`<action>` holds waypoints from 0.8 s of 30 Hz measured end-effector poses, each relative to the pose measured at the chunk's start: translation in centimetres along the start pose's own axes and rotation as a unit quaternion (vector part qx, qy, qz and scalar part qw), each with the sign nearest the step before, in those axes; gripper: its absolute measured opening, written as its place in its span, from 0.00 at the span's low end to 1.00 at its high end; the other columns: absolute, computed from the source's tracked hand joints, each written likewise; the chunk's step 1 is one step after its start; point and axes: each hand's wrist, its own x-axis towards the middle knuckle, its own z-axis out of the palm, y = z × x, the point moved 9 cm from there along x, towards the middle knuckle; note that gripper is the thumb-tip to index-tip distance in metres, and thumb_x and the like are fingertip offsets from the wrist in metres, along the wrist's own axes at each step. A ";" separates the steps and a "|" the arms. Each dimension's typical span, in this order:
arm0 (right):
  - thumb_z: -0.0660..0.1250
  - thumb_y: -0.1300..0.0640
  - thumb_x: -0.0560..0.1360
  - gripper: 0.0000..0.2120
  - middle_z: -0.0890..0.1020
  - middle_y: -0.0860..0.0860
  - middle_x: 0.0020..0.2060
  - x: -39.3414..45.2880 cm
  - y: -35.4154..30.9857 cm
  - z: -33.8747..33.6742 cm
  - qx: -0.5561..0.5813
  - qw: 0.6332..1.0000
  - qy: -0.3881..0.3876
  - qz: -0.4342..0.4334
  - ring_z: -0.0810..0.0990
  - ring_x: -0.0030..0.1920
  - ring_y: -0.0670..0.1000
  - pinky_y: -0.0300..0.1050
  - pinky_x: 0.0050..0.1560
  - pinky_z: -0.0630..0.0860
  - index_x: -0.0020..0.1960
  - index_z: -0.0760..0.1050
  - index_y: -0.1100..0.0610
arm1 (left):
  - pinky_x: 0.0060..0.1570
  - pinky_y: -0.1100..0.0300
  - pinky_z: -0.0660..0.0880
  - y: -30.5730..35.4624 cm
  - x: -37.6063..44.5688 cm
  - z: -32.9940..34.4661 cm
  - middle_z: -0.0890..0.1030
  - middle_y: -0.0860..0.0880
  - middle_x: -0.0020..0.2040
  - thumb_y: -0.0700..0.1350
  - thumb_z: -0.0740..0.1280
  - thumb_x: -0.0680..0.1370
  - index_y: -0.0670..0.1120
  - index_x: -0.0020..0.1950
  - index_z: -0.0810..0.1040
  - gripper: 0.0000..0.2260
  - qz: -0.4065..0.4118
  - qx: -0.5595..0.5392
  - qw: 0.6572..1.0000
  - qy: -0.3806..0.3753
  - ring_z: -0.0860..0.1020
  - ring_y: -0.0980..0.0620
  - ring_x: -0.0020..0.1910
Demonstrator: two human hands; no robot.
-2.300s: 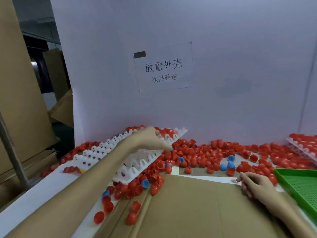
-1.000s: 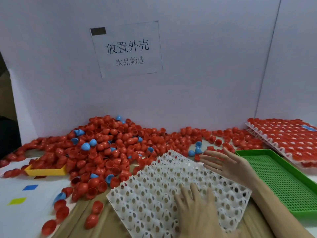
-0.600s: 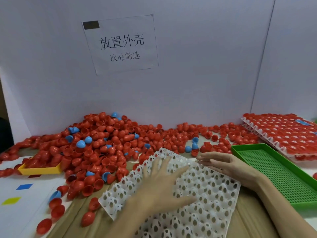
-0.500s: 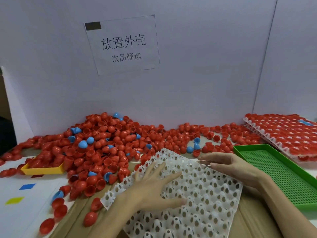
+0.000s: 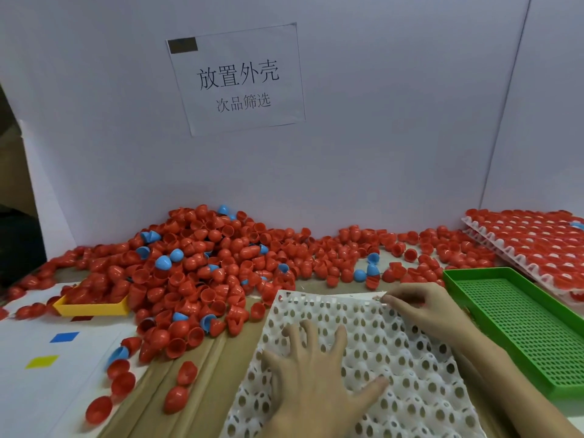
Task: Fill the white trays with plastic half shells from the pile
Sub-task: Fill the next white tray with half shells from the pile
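Squared up now, the white tray (image 5: 373, 349) lies under a flat, spread left hand (image 5: 316, 380); right hand (image 5: 423, 308) pinches its far corner.

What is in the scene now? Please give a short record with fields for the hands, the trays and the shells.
left hand: flat, fingers spread, pressing on the empty white tray
right hand: pinches the far right corner of that tray
empty white tray: lies on the cardboard, no shells in its cups
shell pile: mostly red, a few blue, left of and behind the tray
filled white trays: stacked at far right, holding red shells
green tray: right of the empty tray, nothing in it
yellow tray: at left, partly buried in shells
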 end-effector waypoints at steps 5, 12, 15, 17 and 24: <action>0.74 0.45 0.77 0.04 0.88 0.38 0.43 0.5 0.3 0.5 0.029 0.999 0.017 -0.013 0.86 0.44 0.41 0.34 0.43 0.80 0.50 0.88 0.41 | 0.65 0.30 0.56 -3.9 2.3 -4.1 0.70 0.46 0.75 0.73 0.39 0.80 0.63 0.76 0.56 0.29 -0.019 -0.029 0.996 0.078 0.67 0.41 0.74; 0.70 0.38 0.76 0.11 0.88 0.41 0.39 0.6 0.0 0.2 0.046 0.998 0.026 -0.018 0.82 0.34 0.42 0.33 0.33 0.75 0.49 0.87 0.41 | 0.62 0.53 0.74 -15.7 8.1 -3.9 0.80 0.53 0.57 0.40 0.63 0.83 0.55 0.59 0.82 0.13 -0.004 -0.113 0.984 0.140 0.76 0.51 0.61; 0.71 0.39 0.76 0.11 0.88 0.43 0.41 0.9 0.0 0.5 0.040 0.999 -0.002 -0.001 0.84 0.37 0.45 0.39 0.38 0.80 0.51 0.87 0.42 | 0.66 0.56 0.69 -16.7 8.5 -2.5 0.77 0.56 0.56 0.42 0.62 0.83 0.59 0.60 0.81 0.14 0.005 -0.138 0.975 0.175 0.73 0.53 0.62; 0.71 0.39 0.75 0.12 0.88 0.40 0.44 0.9 -0.1 0.5 0.043 0.999 -0.019 0.003 0.86 0.45 0.43 0.38 0.46 0.82 0.52 0.88 0.43 | 0.67 0.58 0.61 -16.6 8.4 -2.5 0.77 0.59 0.56 0.45 0.63 0.83 0.58 0.62 0.82 0.12 0.017 -0.129 0.969 0.208 0.70 0.56 0.63; 0.70 0.51 0.81 0.07 0.89 0.41 0.48 0.4 0.1 0.4 0.055 0.997 -0.047 0.027 0.87 0.50 0.45 0.40 0.54 0.83 0.54 0.88 0.46 | 0.65 0.60 0.54 -16.0 7.0 -2.1 0.81 0.63 0.55 0.56 0.69 0.81 0.57 0.62 0.84 0.11 0.050 -0.119 0.952 0.279 0.70 0.59 0.62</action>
